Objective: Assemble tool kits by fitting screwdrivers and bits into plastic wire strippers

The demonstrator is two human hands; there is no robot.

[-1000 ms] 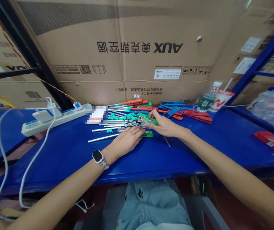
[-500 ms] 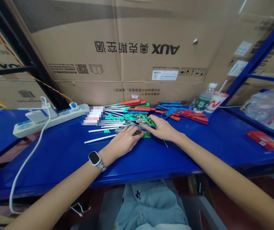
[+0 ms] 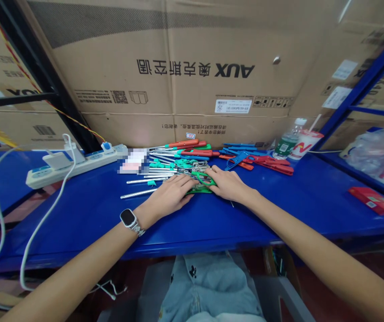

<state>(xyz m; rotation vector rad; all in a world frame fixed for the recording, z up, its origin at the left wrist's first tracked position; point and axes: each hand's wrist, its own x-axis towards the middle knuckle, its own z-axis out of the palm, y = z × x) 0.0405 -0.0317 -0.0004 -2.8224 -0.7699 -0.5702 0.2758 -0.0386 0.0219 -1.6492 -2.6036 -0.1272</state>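
My right hand [image 3: 228, 183] is closed on a green ring-shaped handle [image 3: 205, 179] at the middle of the blue table [image 3: 192, 228]. Just left of it, my left hand [image 3: 170, 197], with a watch on the wrist, rests over the near metal rods [image 3: 138, 194], fingers bent; what lies under its fingertips is hidden. A green piece [image 3: 201, 190] shows between the two hands. Beyond them lie small teal parts [image 3: 160, 164] and several tools with red handles [image 3: 187, 143]. Blue pieces [image 3: 242, 158] and red pieces [image 3: 275, 164] are piled to the right.
A white power strip [image 3: 78, 165] with cables lies at the left. At the back right stand a bottle [image 3: 288, 143] and a paper cup [image 3: 305, 144]. A red box [image 3: 375, 200] sits at the far right. Large cartons [image 3: 192, 80] rise behind the table.
My right hand has shifted slightly down with the green handle, which now lies lower and flatter. My left hand has moved slightly left, its fingers lying over the rods. The view has shifted a little.
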